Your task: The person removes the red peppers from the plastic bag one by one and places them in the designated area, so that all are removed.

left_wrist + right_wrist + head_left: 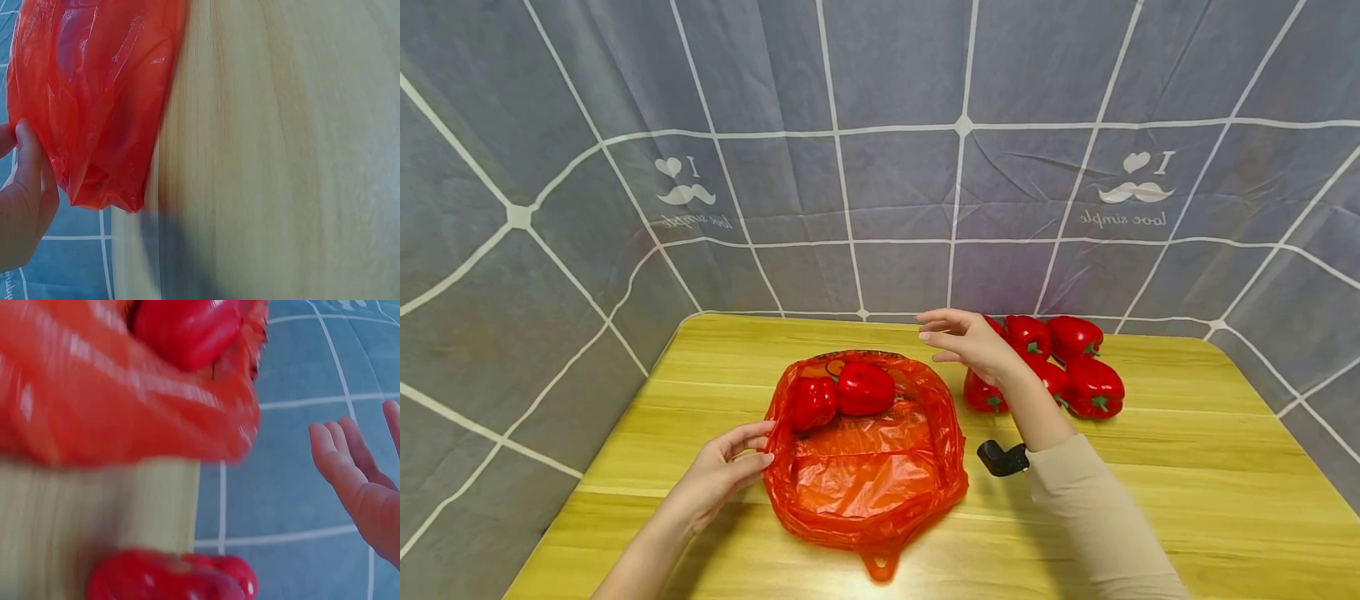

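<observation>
A red plastic bag (865, 533) stands wide-mouthed on the table, with two red bell peppers (866, 388) inside at its back left. My left hand (718, 471) touches the bag's left side with relaxed fingers; the left wrist view shows its fingertips against the red plastic (100, 94). Up in the air between the bag and a group of red bell peppers (1095, 388), my right hand (973, 343) has its fingers extended and holds nothing. That hand and forearm partly cover the group. In the right wrist view the right hand (359, 481) is apart from the bag.
Several bell peppers with green stems lie close together at the back right of the wooden table (1210, 467). A grey curtain (902, 183) with white lines hangs behind and beside the table. A black device (1000, 458) is at the right wrist.
</observation>
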`<action>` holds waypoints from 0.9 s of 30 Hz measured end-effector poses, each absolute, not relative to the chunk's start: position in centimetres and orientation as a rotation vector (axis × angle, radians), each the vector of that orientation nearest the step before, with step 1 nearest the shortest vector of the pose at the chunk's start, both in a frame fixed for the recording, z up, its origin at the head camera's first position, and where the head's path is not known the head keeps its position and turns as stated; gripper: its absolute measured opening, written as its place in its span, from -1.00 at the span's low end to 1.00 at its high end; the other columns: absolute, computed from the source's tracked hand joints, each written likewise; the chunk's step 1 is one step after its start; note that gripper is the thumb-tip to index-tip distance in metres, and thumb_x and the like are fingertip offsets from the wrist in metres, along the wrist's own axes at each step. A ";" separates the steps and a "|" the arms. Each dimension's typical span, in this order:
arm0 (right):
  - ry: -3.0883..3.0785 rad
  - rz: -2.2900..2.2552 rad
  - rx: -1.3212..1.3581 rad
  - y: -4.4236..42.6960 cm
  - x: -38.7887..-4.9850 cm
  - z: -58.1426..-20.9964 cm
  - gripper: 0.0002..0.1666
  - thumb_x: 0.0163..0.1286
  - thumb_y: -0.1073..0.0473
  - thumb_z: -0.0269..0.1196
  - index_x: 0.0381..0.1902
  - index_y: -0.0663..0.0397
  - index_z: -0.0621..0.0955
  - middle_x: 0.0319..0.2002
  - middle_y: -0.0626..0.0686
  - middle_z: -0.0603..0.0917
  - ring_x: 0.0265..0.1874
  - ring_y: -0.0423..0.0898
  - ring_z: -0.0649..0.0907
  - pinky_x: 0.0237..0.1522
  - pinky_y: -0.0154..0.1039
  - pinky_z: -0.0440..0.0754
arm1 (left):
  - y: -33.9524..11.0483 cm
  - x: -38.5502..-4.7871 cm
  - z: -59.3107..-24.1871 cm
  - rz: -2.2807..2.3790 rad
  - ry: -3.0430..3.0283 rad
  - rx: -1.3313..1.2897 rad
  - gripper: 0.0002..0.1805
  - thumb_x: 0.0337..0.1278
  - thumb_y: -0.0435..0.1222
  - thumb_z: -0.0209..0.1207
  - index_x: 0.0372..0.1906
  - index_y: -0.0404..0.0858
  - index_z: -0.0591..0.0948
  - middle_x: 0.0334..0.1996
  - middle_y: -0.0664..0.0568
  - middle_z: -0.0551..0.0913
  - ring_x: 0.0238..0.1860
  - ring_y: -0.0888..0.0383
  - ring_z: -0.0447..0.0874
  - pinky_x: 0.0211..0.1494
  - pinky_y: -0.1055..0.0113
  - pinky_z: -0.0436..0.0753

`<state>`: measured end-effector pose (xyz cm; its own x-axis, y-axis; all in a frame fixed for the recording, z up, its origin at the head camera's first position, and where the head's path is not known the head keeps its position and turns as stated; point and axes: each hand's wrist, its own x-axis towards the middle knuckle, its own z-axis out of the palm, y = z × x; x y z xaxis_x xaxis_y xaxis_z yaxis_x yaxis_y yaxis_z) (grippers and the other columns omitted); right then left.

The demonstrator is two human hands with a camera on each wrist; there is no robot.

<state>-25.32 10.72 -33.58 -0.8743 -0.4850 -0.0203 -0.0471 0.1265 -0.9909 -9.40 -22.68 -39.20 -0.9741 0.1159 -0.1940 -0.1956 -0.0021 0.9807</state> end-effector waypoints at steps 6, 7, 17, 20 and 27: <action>2.023 -1.799 -0.519 8.7 -25.4 -34.1 -0.53 0.29 0.29 0.20 0.16 0.27 0.46 0.09 0.22 0.48 0.08 0.19 0.47 0.04 0.09 0.50 | -22.6 -9.4 -38.9 2.079 2.040 -0.082 -0.40 0.10 -0.52 0.10 0.24 -0.63 0.19 -0.19 -0.02 0.47 -0.23 0.27 0.57 -0.07 0.39 0.60; 2.020 -1.800 -0.522 8.4 -25.4 -34.2 -0.53 0.29 0.29 0.20 0.15 0.27 0.47 0.09 0.22 0.48 0.08 0.20 0.47 0.04 0.09 0.51 | -22.6 -9.3 -38.9 2.080 2.040 -0.085 -0.40 0.10 -0.52 0.10 0.24 -0.63 0.20 -0.19 -0.02 0.47 -0.23 0.27 0.57 -0.07 0.39 0.60; 1.971 -1.778 -0.545 6.1 -25.5 -35.8 -0.53 0.27 0.35 0.18 0.15 0.35 0.46 0.05 0.33 0.49 0.02 0.21 0.51 0.02 0.14 0.50 | -22.4 -9.2 -38.5 2.073 2.046 -0.123 -0.40 0.10 -0.52 0.10 0.24 -0.61 0.21 -0.19 -0.02 0.46 -0.24 0.28 0.56 -0.08 0.39 0.60; 1.980 -1.765 -0.562 5.7 -25.4 -36.2 -0.53 0.27 0.34 0.19 0.15 0.37 0.45 0.07 0.35 0.48 -0.03 0.12 0.56 0.01 0.15 0.50 | -22.4 -9.2 -38.5 2.066 2.047 -0.128 -0.40 0.10 -0.52 0.11 0.25 -0.60 0.21 -0.19 -0.03 0.46 -0.25 0.28 0.57 -0.10 0.39 0.61; 2.026 -1.711 -0.558 5.1 -25.4 -36.8 -0.50 0.21 0.31 0.25 0.13 0.31 0.49 0.03 0.26 0.55 -0.08 -0.03 0.57 -0.02 0.03 0.56 | -22.6 -9.2 -38.5 2.058 2.049 -0.127 -0.40 0.11 -0.50 0.11 0.26 -0.59 0.21 -0.18 -0.04 0.45 -0.24 0.28 0.57 -0.10 0.40 0.61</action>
